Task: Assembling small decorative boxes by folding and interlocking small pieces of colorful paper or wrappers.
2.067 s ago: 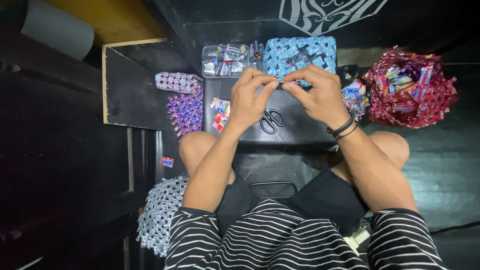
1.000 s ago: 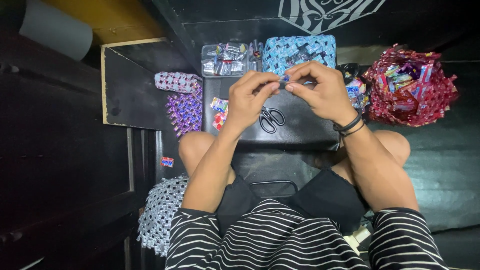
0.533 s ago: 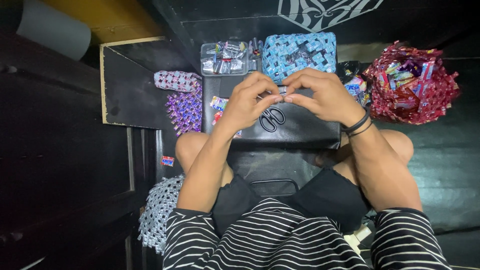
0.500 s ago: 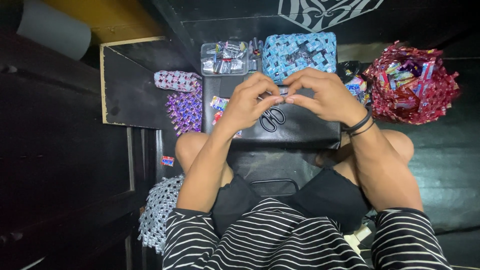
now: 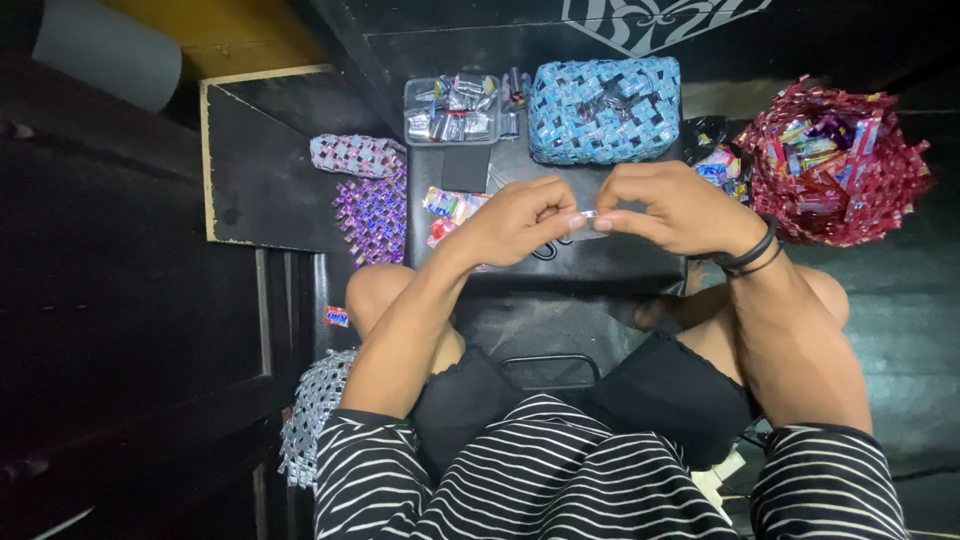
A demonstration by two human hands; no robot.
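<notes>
two hands: met over the middle of the black box point(image 5: 600, 265)
left hand point(image 5: 510, 220): fingertips pinched shut on the small folded wrapper strip point(image 5: 590, 214)
right hand point(image 5: 675, 208): gripped the strip's other end
far edge: clear tray of wrappers point(image 5: 452, 110), blue woven basket point(image 5: 605, 108)
right side: red woven basket point(image 5: 835, 165)
left side: purple woven mat point(image 5: 372, 215)

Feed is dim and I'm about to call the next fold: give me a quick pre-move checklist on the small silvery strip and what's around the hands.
1. Small silvery strip pinched between both hands: ok.
2. Left hand gripping with fingertips: ok.
3. Right hand gripping the opposite end: ok.
4. Fold state of strip: cannot tell, too small.
5. Clear plastic tray of cut wrappers within sight ahead: ok.
6. Scissors free of the hands: cannot tell, mostly hidden beneath them.
</notes>
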